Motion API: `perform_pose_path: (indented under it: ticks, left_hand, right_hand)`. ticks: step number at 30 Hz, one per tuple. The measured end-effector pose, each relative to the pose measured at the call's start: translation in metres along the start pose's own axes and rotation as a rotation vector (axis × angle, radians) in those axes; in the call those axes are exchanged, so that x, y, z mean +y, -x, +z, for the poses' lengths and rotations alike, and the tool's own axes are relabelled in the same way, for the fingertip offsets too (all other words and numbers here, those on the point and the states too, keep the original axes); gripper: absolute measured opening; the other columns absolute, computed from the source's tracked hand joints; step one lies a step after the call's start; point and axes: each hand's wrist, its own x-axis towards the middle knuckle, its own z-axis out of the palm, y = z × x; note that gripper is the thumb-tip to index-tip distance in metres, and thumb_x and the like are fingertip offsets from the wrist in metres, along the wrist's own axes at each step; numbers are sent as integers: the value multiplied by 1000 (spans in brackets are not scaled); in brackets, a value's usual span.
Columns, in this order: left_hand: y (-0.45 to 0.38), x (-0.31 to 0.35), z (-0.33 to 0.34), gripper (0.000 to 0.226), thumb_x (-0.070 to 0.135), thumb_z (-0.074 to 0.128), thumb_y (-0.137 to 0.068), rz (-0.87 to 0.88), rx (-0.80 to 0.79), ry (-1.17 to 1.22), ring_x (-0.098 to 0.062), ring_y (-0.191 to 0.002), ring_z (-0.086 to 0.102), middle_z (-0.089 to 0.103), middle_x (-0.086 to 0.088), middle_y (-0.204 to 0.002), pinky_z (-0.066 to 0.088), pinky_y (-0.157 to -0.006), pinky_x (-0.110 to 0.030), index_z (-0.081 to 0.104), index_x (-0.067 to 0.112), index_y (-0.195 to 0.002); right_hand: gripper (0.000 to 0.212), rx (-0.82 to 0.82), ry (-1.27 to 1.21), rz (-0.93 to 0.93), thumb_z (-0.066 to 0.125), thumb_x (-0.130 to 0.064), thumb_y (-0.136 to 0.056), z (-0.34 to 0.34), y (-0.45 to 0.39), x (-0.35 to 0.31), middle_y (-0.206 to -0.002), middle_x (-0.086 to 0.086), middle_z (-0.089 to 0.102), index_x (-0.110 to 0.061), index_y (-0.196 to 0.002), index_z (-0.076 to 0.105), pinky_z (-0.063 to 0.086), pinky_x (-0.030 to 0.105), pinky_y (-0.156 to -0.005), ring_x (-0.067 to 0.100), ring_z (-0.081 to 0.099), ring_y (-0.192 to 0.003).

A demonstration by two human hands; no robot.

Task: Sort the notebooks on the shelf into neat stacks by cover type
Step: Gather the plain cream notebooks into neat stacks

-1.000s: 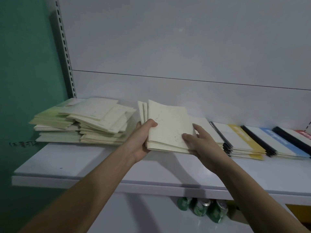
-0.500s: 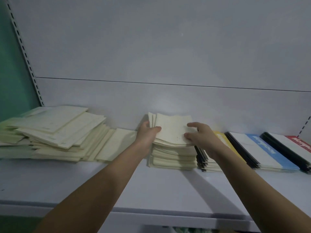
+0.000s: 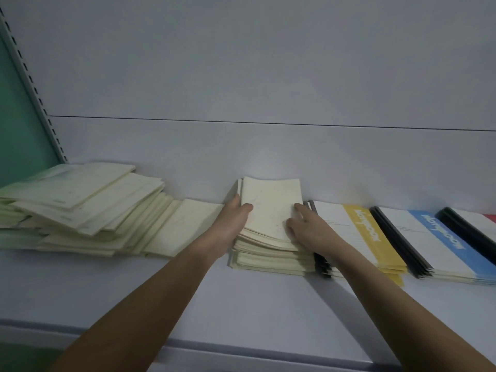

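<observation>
Both hands on the cream stack mid-shelf: left hand grips its left edge, right hand presses flat on top, fingers spread.

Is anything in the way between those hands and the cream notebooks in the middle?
Nothing visible is. The left hand and the right hand already touch the top of the cream stack, one on each side of it.

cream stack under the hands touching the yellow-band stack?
Yes, the cream stack sits flush against the yellow-band stack, no shelf visible between them.
</observation>
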Motion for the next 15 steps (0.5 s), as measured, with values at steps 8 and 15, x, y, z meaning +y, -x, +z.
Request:
perform_pose_path:
  ticks: [8,15]
  left_hand:
    - [15,-8,-46,14,27,40,-103,22,59,-162,3,-91,52,53,16,-108,43,-76,-10,51,30,-110]
    - [42,-34,-123,34,24,49,-96,65,140,-411,-12,-118,53,60,5,-128,38,-97,-26,60,19,-127]
  right_hand:
    - [25,388,-109,-223,45,-28,-98,-2,10,-37,-123,-3,57,-21,-118,60,42,25,-90,11,53,-114]
    - [19,192,-215,-485,50,-18,-96,57,49,-121,-92,-14,68,-21,-90,67,45,15,-74,1,59,-87]
